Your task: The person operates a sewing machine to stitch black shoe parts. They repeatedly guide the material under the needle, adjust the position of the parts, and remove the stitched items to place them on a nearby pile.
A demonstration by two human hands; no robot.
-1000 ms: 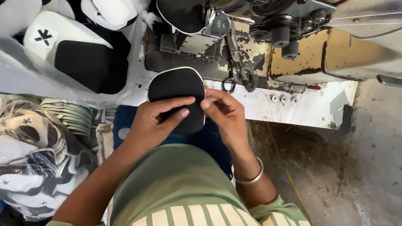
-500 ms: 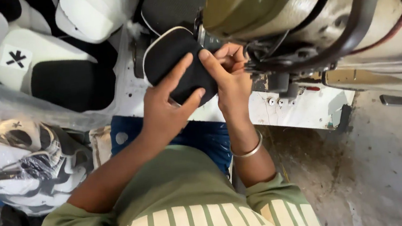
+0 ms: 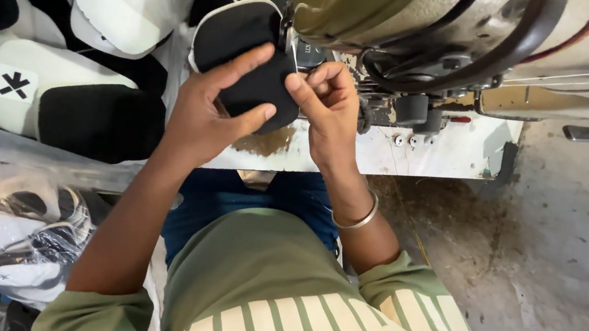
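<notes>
While both hands work at the front edge of the white tabletop, a black padded piece with white edging sits between them, pushed up against the head of the sewing machine. The left hand lies spread over the piece: its fingers stretch across the top of the black face and the thumb presses in from below, so the piece is pinched between thumb and fingers. The right hand is at the piece's right edge, just under the machine head; its thumb and forefinger are pressed together there, seemingly on a white thread, though what they pinch is too small to tell for sure. A metal bangle rings the right wrist.

Off the left edge of the tabletop, white and black padded pieces are stacked, and lower down a clear plastic bag holds more of them. An olive shirt fills the bottom of the view, with the stained concrete floor to the right.
</notes>
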